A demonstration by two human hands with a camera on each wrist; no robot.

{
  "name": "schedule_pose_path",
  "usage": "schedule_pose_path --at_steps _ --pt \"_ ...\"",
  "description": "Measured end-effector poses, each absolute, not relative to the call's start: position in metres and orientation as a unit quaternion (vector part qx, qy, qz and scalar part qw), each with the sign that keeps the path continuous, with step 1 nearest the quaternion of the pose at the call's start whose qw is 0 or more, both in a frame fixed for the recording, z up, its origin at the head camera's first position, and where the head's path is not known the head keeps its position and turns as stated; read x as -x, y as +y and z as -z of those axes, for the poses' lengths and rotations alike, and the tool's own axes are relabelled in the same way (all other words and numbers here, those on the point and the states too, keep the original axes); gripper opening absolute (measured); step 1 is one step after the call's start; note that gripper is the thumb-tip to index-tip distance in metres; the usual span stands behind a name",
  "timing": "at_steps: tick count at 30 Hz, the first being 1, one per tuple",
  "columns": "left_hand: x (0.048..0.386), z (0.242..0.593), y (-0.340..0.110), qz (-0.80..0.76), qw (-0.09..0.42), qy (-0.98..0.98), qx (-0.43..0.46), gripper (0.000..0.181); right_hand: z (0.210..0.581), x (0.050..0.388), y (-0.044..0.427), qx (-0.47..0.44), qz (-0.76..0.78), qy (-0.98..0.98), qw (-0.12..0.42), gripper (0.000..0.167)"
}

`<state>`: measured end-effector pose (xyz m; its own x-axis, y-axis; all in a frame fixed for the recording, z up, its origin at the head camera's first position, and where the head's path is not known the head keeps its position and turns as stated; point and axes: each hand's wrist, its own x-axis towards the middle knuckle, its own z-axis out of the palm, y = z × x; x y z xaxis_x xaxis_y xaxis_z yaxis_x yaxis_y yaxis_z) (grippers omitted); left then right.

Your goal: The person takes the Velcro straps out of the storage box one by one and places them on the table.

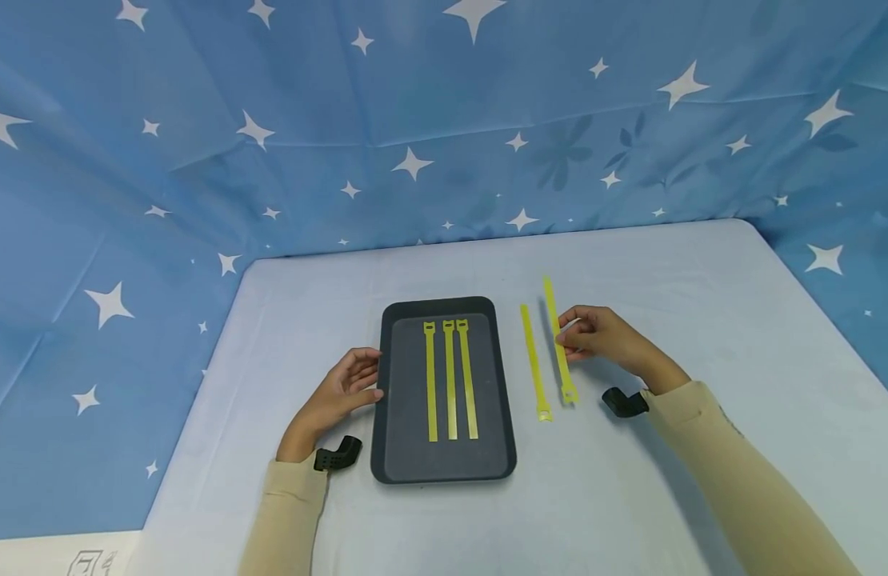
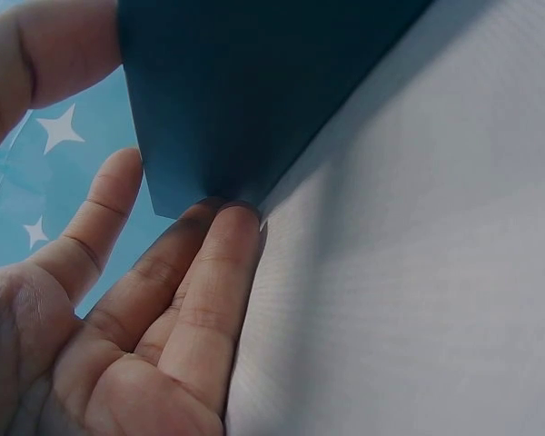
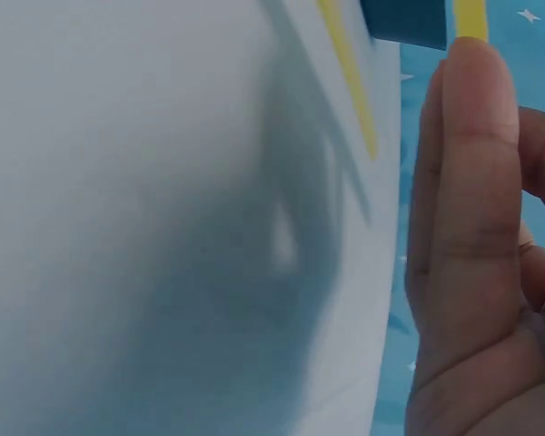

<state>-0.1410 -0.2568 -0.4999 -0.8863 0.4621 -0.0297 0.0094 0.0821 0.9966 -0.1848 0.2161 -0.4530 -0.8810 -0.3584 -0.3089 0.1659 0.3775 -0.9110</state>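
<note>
Three yellow straps (image 1: 450, 384) lie side by side, slotted ends at the far side, on a dark grey tray (image 1: 408, 472). At the tray's left edge my left hand (image 1: 339, 392) touches the rim with its fingertips; in the left wrist view the fingers (image 2: 222, 263) reach the tray's side (image 2: 245, 91). My right hand (image 1: 602, 340) pinches another yellow strap (image 1: 552, 312) by its middle, above the table, slotted end toward me. Between it and the tray a further strap (image 1: 534, 360) lies on the cloth. The right wrist view shows the pinched strap (image 3: 470, 18) above the fingertips.
A white cloth (image 1: 631, 264) covers the table, and a blue curtain with white stars (image 1: 444, 120) hangs behind and at the sides. A black wrist device (image 1: 338, 454) sits at my left wrist, another (image 1: 624, 402) at my right. Printed paper (image 1: 91, 556) shows at the lower left.
</note>
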Motion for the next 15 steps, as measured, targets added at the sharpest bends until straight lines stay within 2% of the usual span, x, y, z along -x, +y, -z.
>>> schedule_pose_path --at_steps 10,15 --pt "0.141 0.504 -0.257 -0.659 0.169 0.714 -0.166 0.066 0.466 0.179 0.219 0.034 0.543 0.795 0.268 0.032" --pt "0.140 0.506 -0.257 -0.658 0.168 0.715 -0.167 0.065 0.473 0.176 0.218 0.021 0.533 0.802 0.267 0.030"
